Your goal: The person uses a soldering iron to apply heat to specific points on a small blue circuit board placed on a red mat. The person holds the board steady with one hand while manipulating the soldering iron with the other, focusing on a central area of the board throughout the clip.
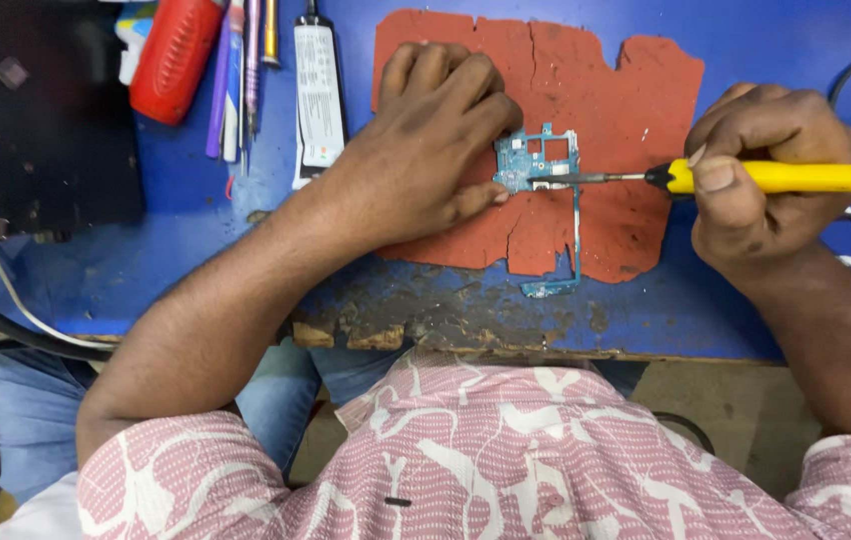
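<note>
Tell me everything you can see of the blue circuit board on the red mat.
The circuit board is blue-green, with a squarish upper part, small metal components and a thin strip running down to a foot over the mat's lower edge. It lies flat on the cracked red mat. The left hand presses its left edge; the right hand's yellow-handled tool touches its middle.

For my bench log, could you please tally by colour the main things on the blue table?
Red: 2 – worn mat, cylinder
Yellow: 1 – soldering iron
Blue-green: 1 – circuit board
White: 1 – tube
Total: 5
</note>
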